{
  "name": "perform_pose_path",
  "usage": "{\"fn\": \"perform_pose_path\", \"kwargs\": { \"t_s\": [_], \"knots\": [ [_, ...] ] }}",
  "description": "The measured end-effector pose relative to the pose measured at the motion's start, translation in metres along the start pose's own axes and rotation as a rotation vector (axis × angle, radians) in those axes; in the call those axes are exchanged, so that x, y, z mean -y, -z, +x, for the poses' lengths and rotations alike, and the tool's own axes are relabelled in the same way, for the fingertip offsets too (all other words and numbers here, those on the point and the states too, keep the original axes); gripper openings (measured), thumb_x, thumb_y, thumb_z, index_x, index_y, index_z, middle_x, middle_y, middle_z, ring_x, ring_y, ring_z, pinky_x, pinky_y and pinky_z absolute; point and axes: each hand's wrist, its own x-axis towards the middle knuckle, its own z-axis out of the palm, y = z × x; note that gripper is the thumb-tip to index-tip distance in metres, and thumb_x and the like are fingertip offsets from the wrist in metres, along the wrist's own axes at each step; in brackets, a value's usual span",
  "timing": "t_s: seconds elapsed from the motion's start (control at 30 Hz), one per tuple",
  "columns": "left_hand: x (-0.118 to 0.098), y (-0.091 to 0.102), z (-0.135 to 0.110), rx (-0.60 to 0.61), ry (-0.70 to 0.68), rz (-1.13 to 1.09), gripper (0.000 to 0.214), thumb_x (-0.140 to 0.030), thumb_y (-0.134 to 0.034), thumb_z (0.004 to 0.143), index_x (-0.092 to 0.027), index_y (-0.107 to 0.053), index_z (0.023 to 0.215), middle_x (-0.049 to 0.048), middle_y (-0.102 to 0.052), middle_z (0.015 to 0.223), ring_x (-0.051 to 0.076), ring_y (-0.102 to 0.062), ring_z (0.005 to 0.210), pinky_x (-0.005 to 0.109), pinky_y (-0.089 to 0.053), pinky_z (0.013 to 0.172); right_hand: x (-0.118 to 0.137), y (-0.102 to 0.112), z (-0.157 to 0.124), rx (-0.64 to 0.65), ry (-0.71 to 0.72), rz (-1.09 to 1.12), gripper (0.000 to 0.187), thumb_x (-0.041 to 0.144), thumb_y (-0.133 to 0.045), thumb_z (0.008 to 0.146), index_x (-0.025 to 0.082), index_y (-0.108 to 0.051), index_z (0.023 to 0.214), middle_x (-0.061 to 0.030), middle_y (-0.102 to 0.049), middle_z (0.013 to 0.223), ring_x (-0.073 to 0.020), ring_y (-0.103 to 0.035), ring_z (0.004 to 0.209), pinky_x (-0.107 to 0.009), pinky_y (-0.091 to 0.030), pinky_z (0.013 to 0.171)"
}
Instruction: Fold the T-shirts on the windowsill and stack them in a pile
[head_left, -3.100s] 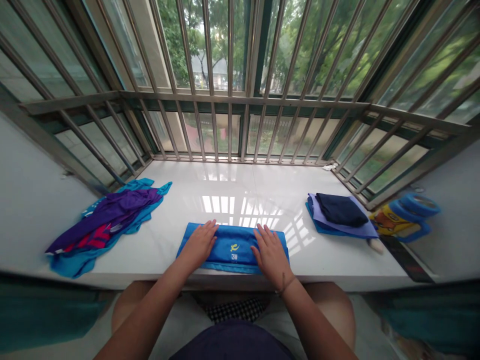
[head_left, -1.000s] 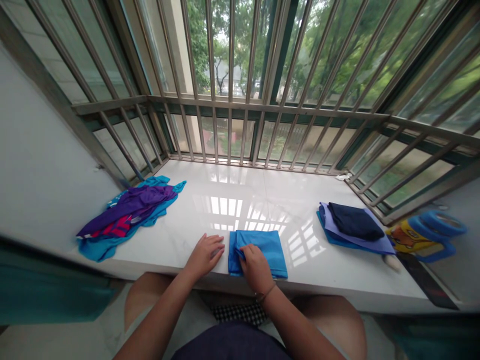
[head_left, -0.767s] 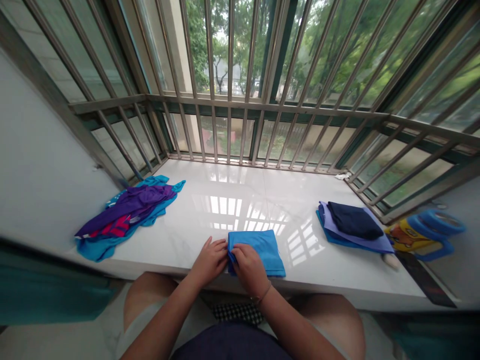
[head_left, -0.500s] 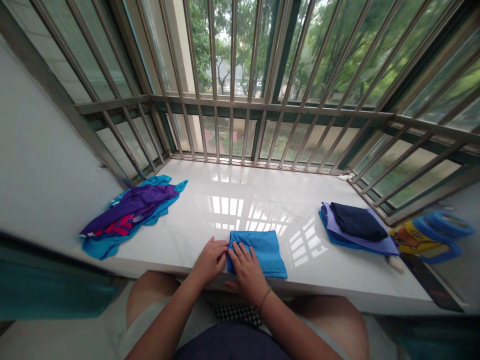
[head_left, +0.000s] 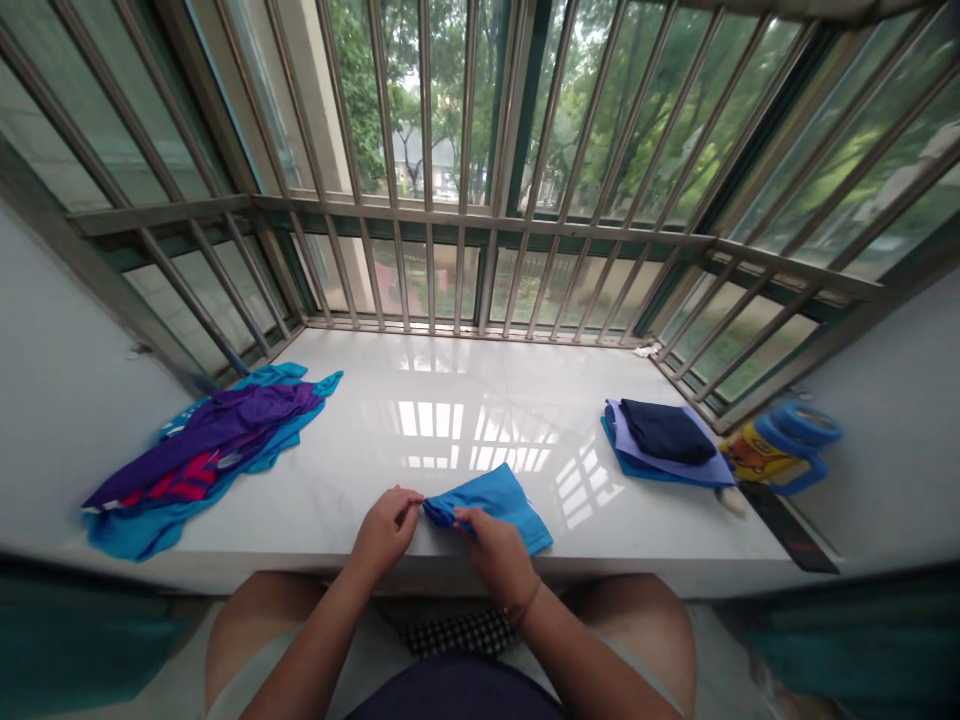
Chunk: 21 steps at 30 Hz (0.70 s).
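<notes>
A folded blue cloth (head_left: 499, 500) lies near the front edge of the sill, its left end bunched and raised. What kind of garment it is cannot be made out. My left hand (head_left: 386, 530) has its fingertips closed on the cloth's left corner. My right hand (head_left: 491, 555), wearing a thin band at the wrist, pinches the lower left edge with thumb and fingers. The cloth's right end spreads flat on the white surface.
On the left sits a loose heap of purple, red and blue clothes (head_left: 225, 440). To the right is a folded stack with a dark navy cloth (head_left: 667, 432) on top, beside a blue and yellow bottle (head_left: 780, 445) and a black phone (head_left: 787, 525). Metal window bars (head_left: 480, 215) stand behind the white sill (head_left: 330, 430).
My right hand has gone from lying flat on the cloth to pinching its edge. The cloth has turned askew and its left end is gathered up. The view has shifted right.
</notes>
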Motion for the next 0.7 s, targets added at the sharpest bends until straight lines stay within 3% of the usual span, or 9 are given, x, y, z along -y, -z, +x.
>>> {"fn": "perform_pose_path", "kwargs": {
  "t_s": [0.17, 0.37, 0.53, 0.63, 0.7],
  "knots": [
    [0.004, -0.001, -0.001, -0.017, 0.028, 0.000, 0.025, -0.033, -0.054, 0.101, -0.026, -0.078, 0.099, 0.0035, -0.083, 0.101, 0.025, -0.078, 0.104, 0.052, -0.056, 0.116, -0.002, 0.095, 0.027, -0.359, -0.372, 0.155, 0.048, 0.066, -0.056, 0.102, 0.023, -0.077, 0.106, -0.0079, -0.081, 0.095, -0.0273, -0.075, 0.087, -0.036, -0.057, 0.080],
    [0.007, -0.004, -0.003, -0.001, -0.005, 0.032, 0.023, -0.031, -0.053, 0.100, -0.027, -0.076, 0.098, 0.0031, -0.083, 0.101, 0.026, -0.079, 0.102, 0.053, -0.056, 0.117, -0.046, 0.232, 0.045, -0.681, -0.423, -0.080, 0.070, 0.076, -0.058, 0.093, 0.013, -0.081, 0.113, -0.0130, -0.078, 0.089, -0.0268, -0.066, 0.079, -0.035, -0.046, 0.072],
    [0.007, -0.005, -0.004, 0.001, -0.036, 0.049, 0.021, -0.028, -0.053, 0.100, -0.027, -0.074, 0.098, 0.0022, -0.082, 0.099, 0.025, -0.079, 0.097, 0.054, -0.056, 0.116, -0.078, 0.349, 0.055, -0.861, -0.472, -0.462, 0.061, 0.061, -0.057, 0.102, 0.008, -0.080, 0.123, -0.0182, -0.076, 0.090, -0.0227, -0.056, 0.072, -0.036, -0.035, 0.070],
    [0.006, -0.006, -0.004, -0.008, -0.043, 0.053, 0.020, -0.027, -0.054, 0.100, -0.027, -0.074, 0.098, 0.0020, -0.082, 0.098, 0.025, -0.079, 0.095, 0.054, -0.056, 0.116, -0.105, 0.393, 0.064, -0.872, -0.409, -0.665, 0.055, 0.053, -0.052, 0.107, 0.010, -0.077, 0.130, -0.0224, -0.076, 0.101, -0.0231, -0.056, 0.077, -0.037, -0.032, 0.073],
    [0.005, -0.007, -0.003, -0.019, -0.045, 0.053, 0.019, -0.027, -0.054, 0.099, -0.027, -0.073, 0.097, 0.0021, -0.082, 0.097, 0.024, -0.079, 0.094, 0.053, -0.057, 0.116, -0.129, 0.399, 0.070, -0.798, -0.413, -0.746, 0.053, 0.051, -0.050, 0.109, 0.010, -0.076, 0.132, -0.0238, -0.077, 0.106, -0.0237, -0.056, 0.078, -0.037, -0.032, 0.074]
  ]
}}
